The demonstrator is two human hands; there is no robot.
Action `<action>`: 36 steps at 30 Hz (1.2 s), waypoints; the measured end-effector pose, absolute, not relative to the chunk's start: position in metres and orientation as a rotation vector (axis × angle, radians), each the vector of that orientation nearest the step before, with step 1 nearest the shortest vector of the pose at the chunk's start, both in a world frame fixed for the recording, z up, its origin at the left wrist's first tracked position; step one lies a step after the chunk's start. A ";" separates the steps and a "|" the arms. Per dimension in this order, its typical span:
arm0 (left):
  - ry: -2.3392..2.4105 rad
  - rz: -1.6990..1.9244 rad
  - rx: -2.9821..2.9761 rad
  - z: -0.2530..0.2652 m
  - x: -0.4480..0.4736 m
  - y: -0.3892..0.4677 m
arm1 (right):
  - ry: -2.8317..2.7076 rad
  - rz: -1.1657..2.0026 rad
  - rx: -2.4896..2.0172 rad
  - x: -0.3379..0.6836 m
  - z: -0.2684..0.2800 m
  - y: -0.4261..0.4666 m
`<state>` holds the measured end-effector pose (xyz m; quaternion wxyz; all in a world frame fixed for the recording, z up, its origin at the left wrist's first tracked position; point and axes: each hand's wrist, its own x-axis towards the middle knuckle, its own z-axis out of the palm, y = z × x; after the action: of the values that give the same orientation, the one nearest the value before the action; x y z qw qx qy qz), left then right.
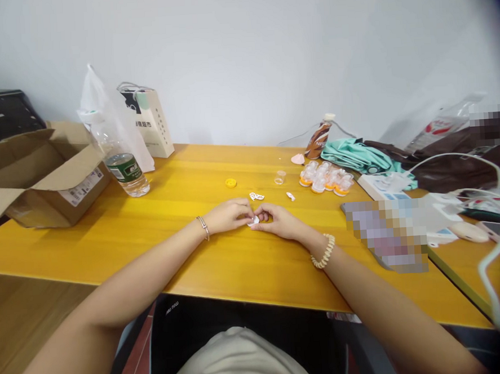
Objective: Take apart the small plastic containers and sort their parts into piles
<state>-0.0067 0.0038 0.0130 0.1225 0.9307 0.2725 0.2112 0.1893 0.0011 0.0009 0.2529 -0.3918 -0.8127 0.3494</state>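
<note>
Over the yellow wooden table (221,262), my left hand (230,215) and my right hand (280,221) meet at the fingertips. Both pinch a small white piece (254,221), partly covered by the fingers; its exact kind is too small to make out. Just beyond the fingers lie white openwork pieces (257,196). A smaller white scrap (290,196) is to their right. Farther back are a round yellow lid (231,183) and a small clear cup (280,178). Several clear domed containers with orange bases (325,178) stand grouped to the right.
At left stand an open cardboard box (81,191), a water bottle (126,173) and a paper bag (158,125). A brown drink bottle (319,137), teal folded fabric (356,157) and a pink piece (298,159) sit back right. A blurred phone-like slab (384,238) and white cables (487,263) lie nearer.
</note>
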 end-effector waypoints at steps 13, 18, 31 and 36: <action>0.859 0.735 2.598 -0.003 -0.003 0.009 | -2.194 0.962 -1.077 0.190 0.001 0.000; 0.851 0.766 2.561 -0.004 -0.002 0.010 | -2.206 0.962 -1.076 0.191 0.000 0.002; 0.861 0.656 2.555 0.001 -0.003 0.013 | -2.191 0.972 -1.104 0.190 0.003 0.000; 0.843 0.730 2.615 -0.005 -0.004 0.014 | -2.175 0.996 -1.094 0.190 0.002 0.001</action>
<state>-0.0040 0.0140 -0.0047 0.1486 0.9096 0.2932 0.2540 0.1900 0.0008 0.0020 0.2527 -0.4025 -0.8000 0.3663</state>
